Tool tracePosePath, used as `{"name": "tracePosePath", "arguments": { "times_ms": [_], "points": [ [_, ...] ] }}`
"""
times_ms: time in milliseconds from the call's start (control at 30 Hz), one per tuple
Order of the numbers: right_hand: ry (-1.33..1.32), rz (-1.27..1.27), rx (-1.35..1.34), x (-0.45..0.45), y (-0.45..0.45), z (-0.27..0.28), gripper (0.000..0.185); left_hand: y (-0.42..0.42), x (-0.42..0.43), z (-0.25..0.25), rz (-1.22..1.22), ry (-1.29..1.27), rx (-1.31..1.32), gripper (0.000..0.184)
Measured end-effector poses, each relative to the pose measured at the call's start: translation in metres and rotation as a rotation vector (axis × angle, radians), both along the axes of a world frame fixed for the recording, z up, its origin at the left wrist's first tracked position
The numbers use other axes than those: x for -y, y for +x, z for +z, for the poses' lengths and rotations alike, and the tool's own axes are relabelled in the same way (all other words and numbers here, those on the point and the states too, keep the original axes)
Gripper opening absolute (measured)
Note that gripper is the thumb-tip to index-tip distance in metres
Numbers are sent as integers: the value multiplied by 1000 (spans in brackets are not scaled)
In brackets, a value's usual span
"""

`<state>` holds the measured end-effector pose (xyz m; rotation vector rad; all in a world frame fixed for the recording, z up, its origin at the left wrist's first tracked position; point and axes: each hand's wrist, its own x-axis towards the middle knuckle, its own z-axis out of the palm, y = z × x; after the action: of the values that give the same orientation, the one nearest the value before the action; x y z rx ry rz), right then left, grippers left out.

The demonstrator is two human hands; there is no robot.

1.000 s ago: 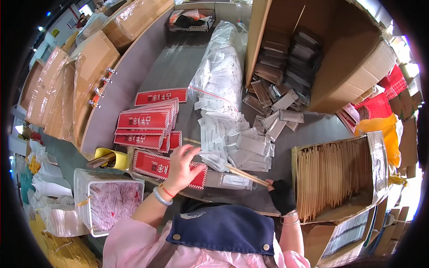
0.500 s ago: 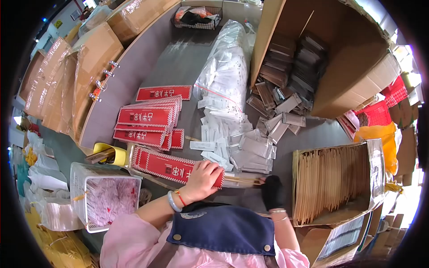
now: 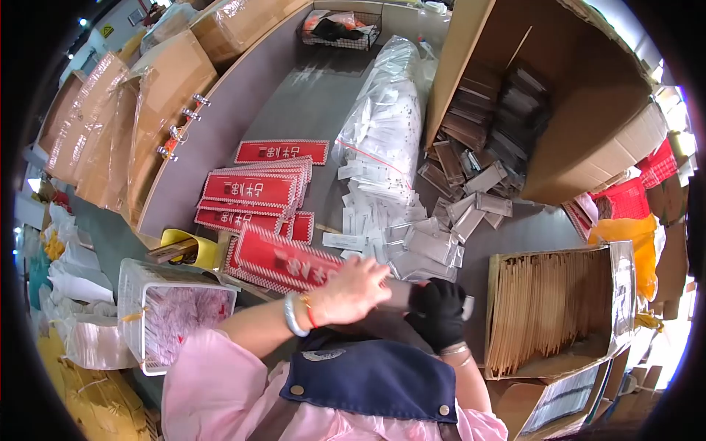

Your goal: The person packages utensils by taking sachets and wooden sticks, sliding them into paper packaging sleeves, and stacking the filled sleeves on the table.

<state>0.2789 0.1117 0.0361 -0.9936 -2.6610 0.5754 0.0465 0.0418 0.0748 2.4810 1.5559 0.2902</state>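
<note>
My left hand [image 3: 357, 290], bare with a bracelet, is closed on the right end of a red printed sleeve [image 3: 283, 259], which is lifted and tilted over another red sleeve. My right hand [image 3: 439, 312], in a black glove, is closed on a flat greyish packet [image 3: 397, 295] that is blurred by motion and reaches toward my left hand. The wooden sticks cannot be made out between the hands. Small white packets [image 3: 368, 220] and clear packets [image 3: 429, 246] lie just beyond my hands.
Stacked red sleeves [image 3: 250, 189] lie at the left. A carton of wooden sticks [image 3: 548, 309] stands at the right, below a large open carton [image 3: 588, 110] with dark packets. A yellow holder [image 3: 206, 250] and white basket [image 3: 147, 309] are at the near left.
The red sleeve has been lifted and tilted by my left hand, which moved right. My right hand has moved slightly left and now holds a flat packet; the sticks seen between the hands no longer show.
</note>
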Motion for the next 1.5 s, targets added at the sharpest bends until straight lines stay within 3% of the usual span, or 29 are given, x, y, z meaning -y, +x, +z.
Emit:
{"name": "tracePosePath", "arguments": {
  "times_ms": [67,100,200,267,300,400,500,700,933,1033,1133,1200,1267,1333,1433,1500],
  "points": [
    [70,-134,-42,-5,14,4,64,-39,-6,2,64,100,166,8],
    [45,-188,-62,-7,19,6,62,-66,-8,3,100,126,69,12],
    [44,-253,-14,0,21,9,60,-76,8,-2,577,288,-132,41],
    [66,-187,12,5,14,14,61,-32,22,-54,601,199,293,60],
    [63,-176,-1,7,11,12,61,-14,26,-57,590,15,285,75],
    [69,-135,28,5,13,12,60,-9,42,-61,715,-22,115,82],
    [72,-85,69,8,11,16,60,-27,53,-65,818,11,190,87],
    [17,-17,105,13,-4,16,62,-30,58,-75,784,51,325,95],
    [-65,95,0,25,-43,-15,60,-30,58,-78,782,23,295,99],
    [-100,154,-56,34,-76,-23,60,-36,58,-68,737,-3,247,98],
    [-10,113,-189,23,-66,-7,61,-56,44,-58,695,49,415,85],
    [-30,82,-197,17,-52,-4,62,-81,11,-52,648,347,369,67],
    [-31,-53,-193,13,-41,-2,57,-94,-21,-38,642,408,-44,56],
    [-21,-68,-189,9,-27,3,53,-113,-28,-49,541,263,-303,57],
    [57,-201,-171,6,-1,-5,49,-152,-12,-47,637,61,-475,67],
    [10,-236,-189,5,7,-7,49,-156,4,-39,619,105,-412,72]
  ]
}}
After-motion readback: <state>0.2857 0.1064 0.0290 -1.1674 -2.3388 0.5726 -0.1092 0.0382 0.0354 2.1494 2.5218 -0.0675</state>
